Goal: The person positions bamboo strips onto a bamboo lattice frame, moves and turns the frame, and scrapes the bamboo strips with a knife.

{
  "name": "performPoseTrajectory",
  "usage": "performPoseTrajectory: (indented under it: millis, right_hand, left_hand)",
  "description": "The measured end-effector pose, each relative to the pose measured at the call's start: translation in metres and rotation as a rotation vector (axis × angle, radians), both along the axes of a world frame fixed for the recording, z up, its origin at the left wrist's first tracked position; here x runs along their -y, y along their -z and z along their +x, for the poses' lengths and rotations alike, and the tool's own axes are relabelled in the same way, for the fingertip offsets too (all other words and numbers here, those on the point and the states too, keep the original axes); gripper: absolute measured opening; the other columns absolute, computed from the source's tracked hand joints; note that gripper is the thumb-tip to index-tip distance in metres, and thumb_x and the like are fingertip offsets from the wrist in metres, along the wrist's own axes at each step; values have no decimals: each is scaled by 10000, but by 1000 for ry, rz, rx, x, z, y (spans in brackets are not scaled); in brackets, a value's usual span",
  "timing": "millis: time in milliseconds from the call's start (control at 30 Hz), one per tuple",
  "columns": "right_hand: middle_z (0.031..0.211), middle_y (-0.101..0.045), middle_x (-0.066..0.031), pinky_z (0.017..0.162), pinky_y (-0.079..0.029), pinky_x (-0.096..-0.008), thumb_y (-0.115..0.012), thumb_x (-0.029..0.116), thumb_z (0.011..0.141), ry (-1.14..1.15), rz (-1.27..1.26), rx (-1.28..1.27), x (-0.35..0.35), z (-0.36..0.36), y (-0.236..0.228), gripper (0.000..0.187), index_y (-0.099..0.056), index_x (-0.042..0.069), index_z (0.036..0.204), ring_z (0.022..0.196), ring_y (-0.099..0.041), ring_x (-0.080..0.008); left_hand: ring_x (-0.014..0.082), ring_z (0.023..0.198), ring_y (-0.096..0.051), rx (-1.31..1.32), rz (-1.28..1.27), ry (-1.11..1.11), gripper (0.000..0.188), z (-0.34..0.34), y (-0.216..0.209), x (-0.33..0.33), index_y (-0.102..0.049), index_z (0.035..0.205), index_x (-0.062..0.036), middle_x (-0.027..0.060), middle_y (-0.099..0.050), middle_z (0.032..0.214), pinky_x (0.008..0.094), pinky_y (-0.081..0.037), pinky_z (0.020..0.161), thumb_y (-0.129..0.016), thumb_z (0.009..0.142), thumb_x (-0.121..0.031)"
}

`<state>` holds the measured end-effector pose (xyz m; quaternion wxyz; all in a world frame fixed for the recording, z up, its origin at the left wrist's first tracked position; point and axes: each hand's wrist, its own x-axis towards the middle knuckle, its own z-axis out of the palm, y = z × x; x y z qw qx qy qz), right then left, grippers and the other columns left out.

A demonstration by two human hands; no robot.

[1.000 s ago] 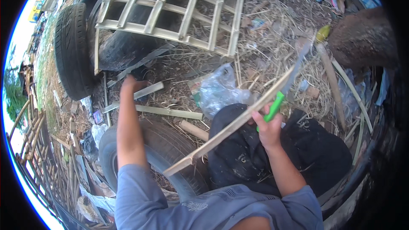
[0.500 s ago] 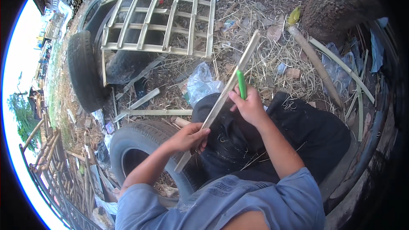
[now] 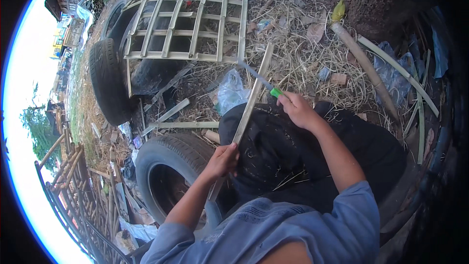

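A long flat bamboo strip [image 3: 252, 95] slants up and away from my lap, its far end over the straw-strewn ground. My left hand [image 3: 223, 160] is closed around its lower part, with a short end showing below the fist. My right hand [image 3: 297, 108] grips the green handle of a knife [image 3: 276, 92]. The blade points up and left, crossing over the upper half of the strip; whether it touches the strip I cannot tell. Under the strip are my legs in black trousers [image 3: 273, 146].
A bamboo lattice panel [image 3: 220, 18] rests over old tyres at the far left. One tyre [image 3: 171, 154] lies by my left arm, another [image 3: 105, 80] stands farther off. Bamboo pieces [image 3: 364, 68] lie right, near a tree trunk [image 3: 391, 7]. A clear plastic bag [image 3: 231, 90] lies ahead.
My right hand has moved slightly right and turned the knife, so its blade now shows, pointing up-left. The strip has swung more upright, its far end shifting left.
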<state>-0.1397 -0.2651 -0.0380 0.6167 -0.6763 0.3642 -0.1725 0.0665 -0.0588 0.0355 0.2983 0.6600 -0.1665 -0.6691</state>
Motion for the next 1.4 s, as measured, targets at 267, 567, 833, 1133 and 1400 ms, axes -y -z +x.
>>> performPoseTrajectory:
  millis: [267, 567, 833, 1133, 1400]
  right_hand:
    - [562, -486, -34, 544, -397, -309, -410, 353, 982, -73, 232, -4, -4, 4, -3, 453, -539, 25, 698, 520, -458, -135]
    - [513, -356, 58, 311, -256, -207, -368, 449, 983, -125, 548, -78, 11, 4, -31, 422, -456, 95, 771, 358, -315, -41]
    - [510, -369, 44, 307, -278, -230, -367, 449, 983, -58, 269, -58, 6, 6, -28, 432, -447, 93, 753, 347, -316, -49]
    - [520, -410, 25, 319, -294, -258, -363, 458, 978, -86, 466, -113, 7, 7, -39, 459, -471, 90, 728, 354, -341, -74]
    - [535, -444, 2, 347, -349, -276, -369, 478, 971, -74, 491, -197, 9, 7, -38, 493, -502, 71, 727, 379, -377, -93]
  left_hand:
    - [113, 390, -452, 154, -57, -7, 478, -11, 12, 2, -490, 730, -56, -4, -421, 518, 283, -449, 385, -397, 983, -450]
    - [105, 432, -481, 312, -95, 18, 448, -16, 22, -3, -509, 711, -17, 1, -463, 549, 268, -438, 409, -420, 998, -349]
    - [177, 443, -517, 638, -238, 117, 432, -24, 28, -7, -544, 733, 47, 118, -493, 518, 350, -424, 469, -482, 978, -303]
    - [362, 508, -552, 718, -251, 90, 388, -29, 29, -7, -556, 748, 50, 223, -516, 564, 415, -423, 517, -508, 960, -271]
    - [443, 600, -561, 791, -314, 128, 364, -33, 28, -7, -554, 741, 44, 255, -532, 599, 441, -424, 529, -516, 951, -251]
